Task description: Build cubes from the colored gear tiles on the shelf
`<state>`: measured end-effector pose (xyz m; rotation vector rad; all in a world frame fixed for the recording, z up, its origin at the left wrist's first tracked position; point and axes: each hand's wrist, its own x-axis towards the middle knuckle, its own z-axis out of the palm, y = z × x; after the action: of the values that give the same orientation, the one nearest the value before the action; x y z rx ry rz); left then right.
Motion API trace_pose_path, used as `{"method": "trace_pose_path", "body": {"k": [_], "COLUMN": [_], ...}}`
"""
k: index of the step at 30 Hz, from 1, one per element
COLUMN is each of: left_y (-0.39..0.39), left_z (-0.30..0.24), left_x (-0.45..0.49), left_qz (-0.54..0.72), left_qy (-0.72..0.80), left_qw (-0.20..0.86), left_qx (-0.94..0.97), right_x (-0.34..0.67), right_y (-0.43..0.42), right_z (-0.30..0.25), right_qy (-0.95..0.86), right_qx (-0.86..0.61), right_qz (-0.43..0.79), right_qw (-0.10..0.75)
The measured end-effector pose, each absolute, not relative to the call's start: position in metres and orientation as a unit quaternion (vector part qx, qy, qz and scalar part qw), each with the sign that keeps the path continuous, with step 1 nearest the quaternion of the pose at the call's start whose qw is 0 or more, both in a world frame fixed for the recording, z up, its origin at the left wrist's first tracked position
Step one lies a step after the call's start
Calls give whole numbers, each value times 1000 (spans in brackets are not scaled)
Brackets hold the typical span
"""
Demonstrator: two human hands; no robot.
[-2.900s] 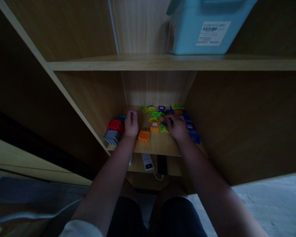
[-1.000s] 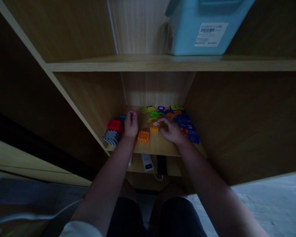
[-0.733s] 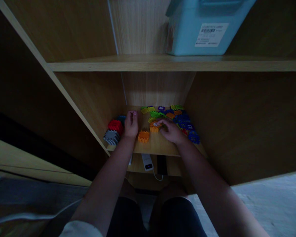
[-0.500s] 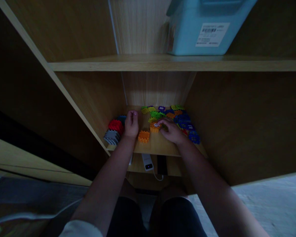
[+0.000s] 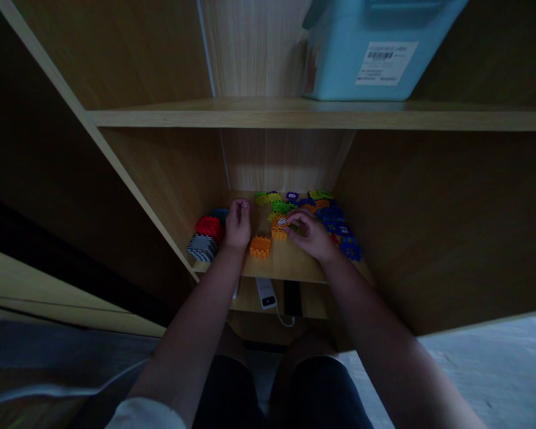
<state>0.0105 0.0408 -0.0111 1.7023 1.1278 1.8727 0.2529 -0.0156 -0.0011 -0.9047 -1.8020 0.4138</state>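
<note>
My right hand (image 5: 309, 231) is at the right side of a stack of orange interlocking tiles (image 5: 279, 229), thumb and fingers apart. A pale round mark or piece shows on top of that stack. A second orange stack (image 5: 260, 246) sits nearer the shelf's front edge, to the left. My left hand (image 5: 238, 221) hovers left of the orange stacks with its fingers curled together; whatever is in them, if anything, is hidden. Beside it, on its left, are a red stack (image 5: 209, 227) and a grey stack (image 5: 202, 246).
Green and yellow tiles (image 5: 283, 207) lie towards the back of the shelf, and blue tiles (image 5: 335, 221) are piled at the right. On the shelf above stands a light blue bin (image 5: 339, 77). A white device (image 5: 266, 293) with a cord lies on the shelf below.
The fingers of my right hand have drawn back slightly from the top of the orange stack and spread, uncovering more of the pale mark. My left hand has stayed in place.
</note>
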Motion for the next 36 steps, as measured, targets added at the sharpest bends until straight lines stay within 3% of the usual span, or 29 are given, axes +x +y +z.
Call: {"method": "trace_pose_path", "body": {"k": [6, 20, 36], "left_y": [43, 43, 43], "left_z": [-14, -14, -13], "left_x": [10, 10, 9], "left_qz": [663, 666, 661], "left_qy": [395, 390, 396], "left_qw": [192, 185, 180], "left_qx": [606, 608, 611], "right_x": [250, 256, 263], "right_y": [-12, -10, -9], "right_z": [-9, -3, -11], "right_qy": [-727, -779, -780], "right_qx": [-348, -368, -413], "right_qz": [211, 137, 136], "right_qw": [553, 489, 449]}}
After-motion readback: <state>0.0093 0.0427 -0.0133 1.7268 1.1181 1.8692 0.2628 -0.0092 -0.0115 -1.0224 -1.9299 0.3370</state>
